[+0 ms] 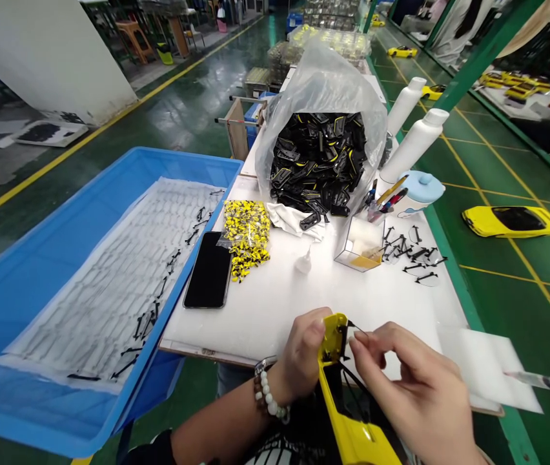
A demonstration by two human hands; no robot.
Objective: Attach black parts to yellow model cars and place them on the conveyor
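Note:
My left hand is closed round one end of a yellow toy car body, which is tilted in front of me near the table's edge. Thumb and forefinger of my right hand pinch a thin black-edged piece against that same end of the body; its exact shape is mostly hidden by the fingers. Similar clear pieces with black edges lie scattered on the right of the table. A small white squeeze bottle stands beyond my hands.
A blue tray with rows of black-edged pieces on white sheeting sits at left. On the table are a phone, yellow-black parts, a plastic bag of black parts, a clear box and white bottles.

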